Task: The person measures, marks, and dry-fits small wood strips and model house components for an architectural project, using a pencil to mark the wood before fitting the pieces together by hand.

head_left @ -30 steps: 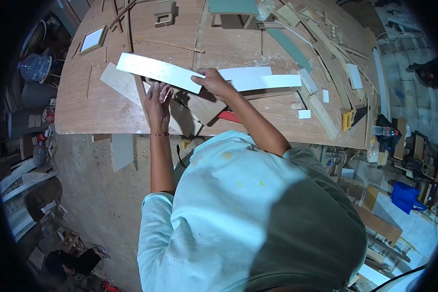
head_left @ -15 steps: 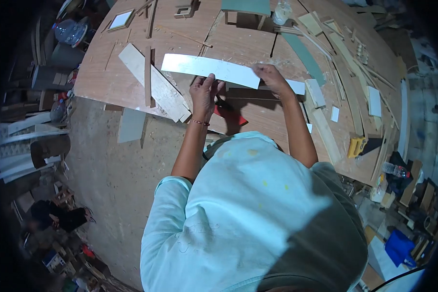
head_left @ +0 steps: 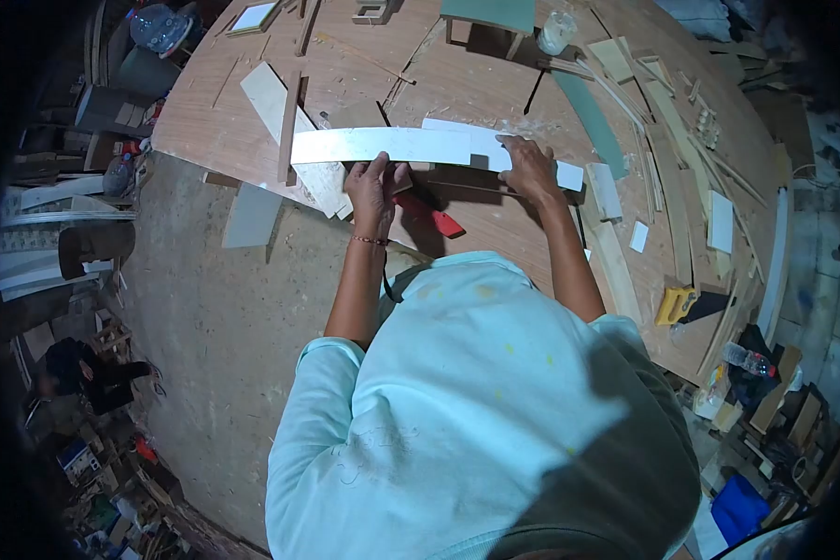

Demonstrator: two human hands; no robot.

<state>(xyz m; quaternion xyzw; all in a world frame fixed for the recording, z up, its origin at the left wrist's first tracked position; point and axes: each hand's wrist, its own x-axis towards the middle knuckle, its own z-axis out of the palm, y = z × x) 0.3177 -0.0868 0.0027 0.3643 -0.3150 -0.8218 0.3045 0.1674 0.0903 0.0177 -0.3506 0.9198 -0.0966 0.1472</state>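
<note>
A long white strip (head_left: 345, 146) lies level across the front of the bench. My left hand (head_left: 373, 194) grips its lower edge, the thumb on top and the fingers underneath. My right hand (head_left: 530, 173) is bent around the right end of a second white strip (head_left: 448, 124), which overlaps the first one from behind. Another white piece (head_left: 569, 176) shows just beyond the right wrist. Below the strips, near my left hand, is a red object (head_left: 434, 218), partly covered by shadow.
Pale boards (head_left: 330, 189) and a brown wooden bar (head_left: 290, 126) lie to the left on the bench (head_left: 196, 117). A yellow-handled saw (head_left: 676, 304) rests at right among wood strips. A green-topped stool (head_left: 490, 11) stands at the back. A person (head_left: 89, 371) is at lower left.
The front strip has moved left and closer to me, now held by my left hand. My right hand has left its end, and the second strip has come into view. The head view has shifted slightly.
</note>
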